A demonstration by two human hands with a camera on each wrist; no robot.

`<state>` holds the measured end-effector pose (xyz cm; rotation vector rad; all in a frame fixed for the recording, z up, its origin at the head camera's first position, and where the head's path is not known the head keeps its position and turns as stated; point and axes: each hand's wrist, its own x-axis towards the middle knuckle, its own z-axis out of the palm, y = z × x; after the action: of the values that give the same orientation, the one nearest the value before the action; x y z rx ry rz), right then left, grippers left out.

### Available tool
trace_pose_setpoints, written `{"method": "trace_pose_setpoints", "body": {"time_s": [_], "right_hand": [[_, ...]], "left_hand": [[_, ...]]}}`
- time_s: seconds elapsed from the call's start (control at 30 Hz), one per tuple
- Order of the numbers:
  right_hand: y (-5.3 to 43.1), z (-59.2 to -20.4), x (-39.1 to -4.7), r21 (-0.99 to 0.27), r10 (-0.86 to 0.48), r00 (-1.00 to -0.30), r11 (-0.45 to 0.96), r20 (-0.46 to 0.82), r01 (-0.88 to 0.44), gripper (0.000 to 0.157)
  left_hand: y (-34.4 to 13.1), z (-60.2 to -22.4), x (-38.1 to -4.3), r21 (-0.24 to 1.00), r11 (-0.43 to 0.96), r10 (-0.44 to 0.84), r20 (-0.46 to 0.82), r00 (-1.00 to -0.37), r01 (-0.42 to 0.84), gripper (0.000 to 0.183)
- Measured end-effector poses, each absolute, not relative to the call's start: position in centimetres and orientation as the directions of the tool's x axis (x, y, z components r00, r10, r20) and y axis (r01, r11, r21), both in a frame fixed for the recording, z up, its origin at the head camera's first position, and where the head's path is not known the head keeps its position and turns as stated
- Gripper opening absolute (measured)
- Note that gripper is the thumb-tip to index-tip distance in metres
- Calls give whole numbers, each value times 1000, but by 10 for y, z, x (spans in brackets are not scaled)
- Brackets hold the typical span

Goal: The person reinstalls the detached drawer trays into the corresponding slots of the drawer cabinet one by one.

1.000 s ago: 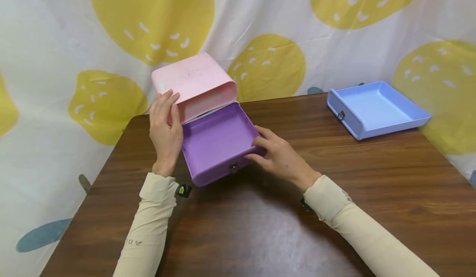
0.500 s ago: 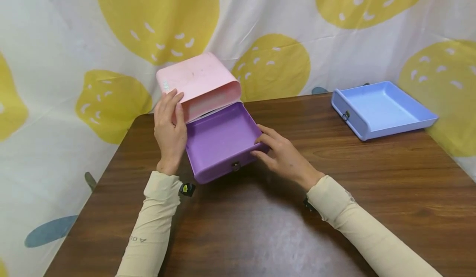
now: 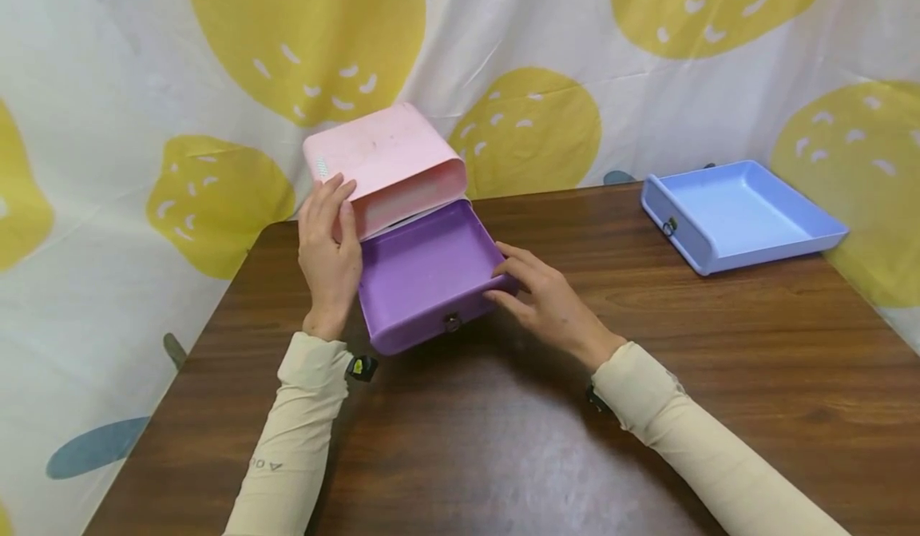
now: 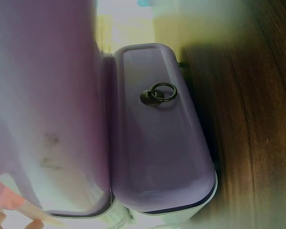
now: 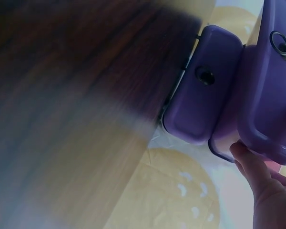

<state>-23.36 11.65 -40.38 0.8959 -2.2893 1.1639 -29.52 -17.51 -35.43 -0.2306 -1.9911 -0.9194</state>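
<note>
A small pink drawer case (image 3: 384,148) stands against the curtain, with a purple drawer (image 3: 424,268) pulled out of its front and seen to hold nothing inside. My left hand (image 3: 327,256) rests on the case's left front corner, fingers over the top edge, thumb lower down. At the drawer's right front corner my right hand (image 3: 546,300) pinches it, fingers on the rim and thumb on the front. A ring pull (image 5: 280,45) hangs on that drawer's front. Below it, a second purple drawer front (image 5: 200,88) with its own ring (image 4: 163,92) sits flush in the case.
A light blue drawer (image 3: 740,208) with a ring on its front lies at the back right of the dark wooden table (image 3: 503,440). A white curtain (image 3: 503,9) printed with yellow fruit hangs along the table's back and sides.
Over the last second the view has shifted slightly. Both hands keep their places on the case and the purple drawer, which stays pulled out; the blue drawer stays put.
</note>
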Motion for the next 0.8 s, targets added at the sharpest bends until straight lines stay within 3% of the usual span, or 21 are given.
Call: {"method": "trace_pose_setpoints", "body": {"time_s": [0.23, 0.6, 0.8], "right_hand": [[114, -403, -236, -515, -344, -672, 447, 656, -731, 16], [110, -403, -238, -564, -301, -721, 465, 624, -682, 24], [109, -405, -243, -622, -275, -766, 457, 581, -636, 45]], "left_hand": [[-175, -353, -294, 509, 706, -188, 805, -562, 493, 30], [-176, -354, -293, 523, 694, -196, 798, -569, 495, 28], [-175, -355, -294, 511, 702, -182, 801, -570, 495, 29]]}}
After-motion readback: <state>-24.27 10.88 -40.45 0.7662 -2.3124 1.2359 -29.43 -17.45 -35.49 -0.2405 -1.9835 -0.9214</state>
